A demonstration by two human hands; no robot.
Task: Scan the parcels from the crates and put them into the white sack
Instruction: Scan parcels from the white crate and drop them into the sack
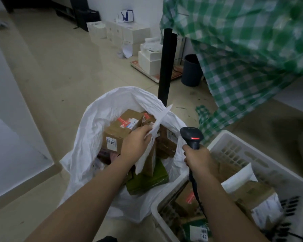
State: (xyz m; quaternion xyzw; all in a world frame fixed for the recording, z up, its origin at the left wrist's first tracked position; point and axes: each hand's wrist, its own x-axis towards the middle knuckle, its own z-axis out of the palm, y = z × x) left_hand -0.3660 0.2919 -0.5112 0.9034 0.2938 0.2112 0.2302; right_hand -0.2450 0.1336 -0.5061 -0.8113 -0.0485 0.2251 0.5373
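A flat white parcel (153, 137) is pinched by the fingers of the left hand (135, 143) and is held tilted over the open mouth of the white sack (87, 137), which stands on the floor. Inside the sack, several brown cardboard boxes (119, 130) with printed labels are seen, together with a green package (147, 179) lying lower down, nearer the person. A black handheld scanner (192, 138) is gripped by the right hand (198, 158), whose fingers are curled round its handle; a red light is shown on its head, and its cable is led down along the right forearm. A white plastic crate (234, 145) is placed just to the right of the sack, and more parcels (250, 193), brown and white, are held in it. Farther back, a black pole (165, 67), a dark bin (191, 70) and stacked white boxes (129, 35) are seen, and a green checked cloth (243, 41) is hung at the upper right.
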